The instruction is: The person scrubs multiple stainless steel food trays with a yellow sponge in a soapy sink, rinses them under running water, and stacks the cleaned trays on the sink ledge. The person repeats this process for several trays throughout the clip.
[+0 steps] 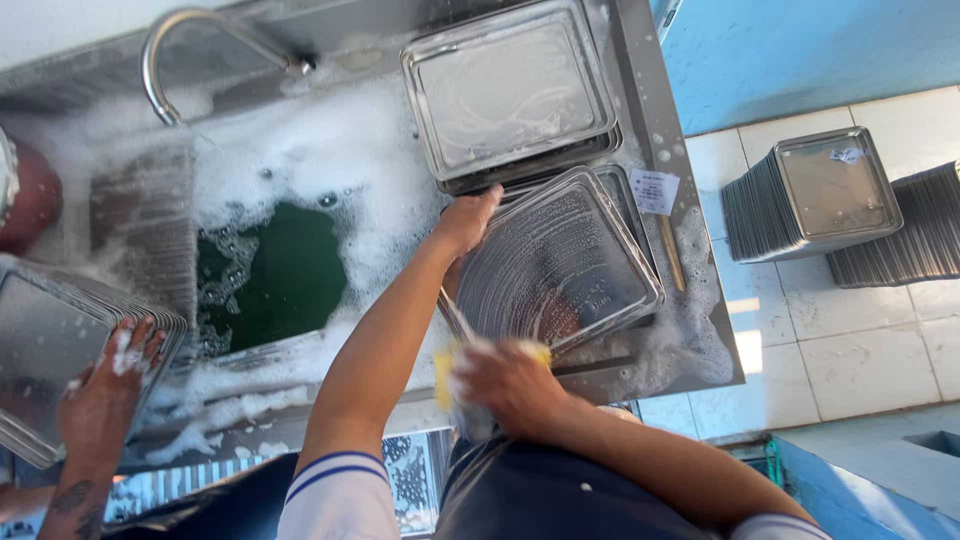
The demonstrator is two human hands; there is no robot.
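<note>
Two hands wash a steel tray beside a foamy sink.

The left hand (pixel 468 220) grips the tilted steel tray (pixel 555 265) at its top edge, mid-frame, so it stays up for scrubbing. The right hand (pixel 510 385), arm bent, is closed on a soapy yellow sponge (pixel 445 375) just below. Another person's foamy hand (pixel 105 385) rests on trays at lower left.
</note>
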